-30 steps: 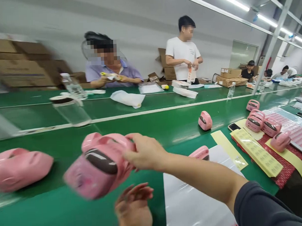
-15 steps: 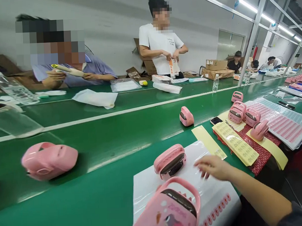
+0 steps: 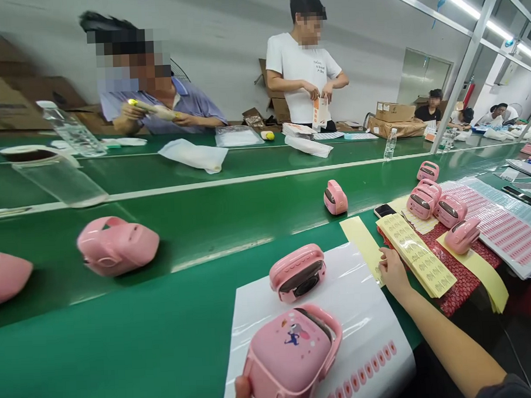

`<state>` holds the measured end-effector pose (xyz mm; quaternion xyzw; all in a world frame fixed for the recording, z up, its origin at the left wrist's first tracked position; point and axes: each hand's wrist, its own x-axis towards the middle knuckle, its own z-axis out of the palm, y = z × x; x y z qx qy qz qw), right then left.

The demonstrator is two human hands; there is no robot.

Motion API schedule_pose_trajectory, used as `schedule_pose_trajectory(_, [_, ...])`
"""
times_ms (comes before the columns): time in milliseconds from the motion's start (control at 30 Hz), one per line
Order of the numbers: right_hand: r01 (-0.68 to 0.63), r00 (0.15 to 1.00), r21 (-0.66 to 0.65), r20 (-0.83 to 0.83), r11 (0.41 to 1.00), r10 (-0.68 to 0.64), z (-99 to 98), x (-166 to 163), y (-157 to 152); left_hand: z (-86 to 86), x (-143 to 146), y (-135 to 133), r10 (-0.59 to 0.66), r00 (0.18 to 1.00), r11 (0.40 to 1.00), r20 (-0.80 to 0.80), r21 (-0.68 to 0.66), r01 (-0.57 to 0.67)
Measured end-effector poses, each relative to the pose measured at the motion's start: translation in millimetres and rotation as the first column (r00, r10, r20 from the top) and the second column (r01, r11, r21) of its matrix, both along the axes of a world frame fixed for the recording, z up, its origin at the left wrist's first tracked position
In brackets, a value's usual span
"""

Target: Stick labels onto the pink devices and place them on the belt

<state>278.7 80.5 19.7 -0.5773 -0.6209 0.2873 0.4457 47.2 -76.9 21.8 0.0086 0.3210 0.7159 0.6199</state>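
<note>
My left hand (image 3: 243,395) shows only a thumb at the bottom edge, gripping a pink handled toy device (image 3: 290,353) held over a clear plastic sheet (image 3: 368,323). My right hand (image 3: 392,271) reaches to the right, its fingers pinched at the lower end of a yellow sticker strip (image 3: 365,243) beside a stack of yellow label sheets (image 3: 415,254). A second pink device (image 3: 297,272) lies on the plastic sheet just beyond the held one.
Pink devices (image 3: 117,245) (image 3: 334,197) ride the green conveyor belt (image 3: 196,225); several more (image 3: 442,206) sit on red sticker sheets at right. A phone (image 3: 384,210) lies nearby. Across the belt one person (image 3: 160,101) sits and another (image 3: 306,68) stands.
The pink device came from the belt at left to the plastic sheet, and my left hand now holds it turned with its back up. My right hand let go and moved right to the yellow strip.
</note>
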Motion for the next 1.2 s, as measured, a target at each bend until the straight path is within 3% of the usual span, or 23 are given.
schedule_pose_trajectory(100, [-0.023,0.995,-0.036,-0.102,0.999,0.019,2.4,6.1,0.0,16.1,7.4,2.4,0.098,0.993,0.993,0.06,-0.073,-0.094])
schedule_pose_trajectory(267, [-0.091,0.947,-0.13,-0.32,0.987,0.045,14.8,15.8,2.7,38.6,14.4,4.3,0.134,0.987,0.983,0.086,-0.135,-0.122])
schedule_pose_trajectory(433, [-0.17,0.847,-0.204,-0.531,0.964,0.037,37.7,19.2,0.7,36.8,9.7,0.7,0.087,0.993,0.992,-0.079,-0.086,-0.093])
schedule_pose_trajectory(600, [-0.292,0.744,-0.236,-0.665,0.927,0.065,75.4,2.1,-28.5,40.0,15.2,-0.2,0.03,0.951,0.994,-0.308,-0.09,-0.061])
schedule_pose_trajectory(667, [-0.393,0.692,-0.234,-0.712,0.889,0.119,92.9,-12.5,-46.8,48.8,24.1,0.5,0.041,0.914,0.995,-0.403,-0.065,-0.073])
schedule_pose_trajectory(833, [-0.658,0.552,-0.205,-0.786,0.724,0.279,123.5,-50.4,-86.3,68.4,43.7,0.1,0.035,0.856,0.998,-0.515,-0.019,-0.052])
schedule_pose_trajectory(933, [-0.711,0.553,-0.24,-0.772,0.661,0.313,127.4,-62.8,-97.0,70.7,46.3,-2.6,0.045,0.848,0.999,-0.528,0.001,-0.052])
schedule_pose_trajectory(1200, [-0.708,0.633,-0.315,-0.68,0.633,0.37,127.5,-65.0,-104.6,71.6,46.3,-9.9,0.049,0.858,0.999,-0.512,0.013,-0.049])
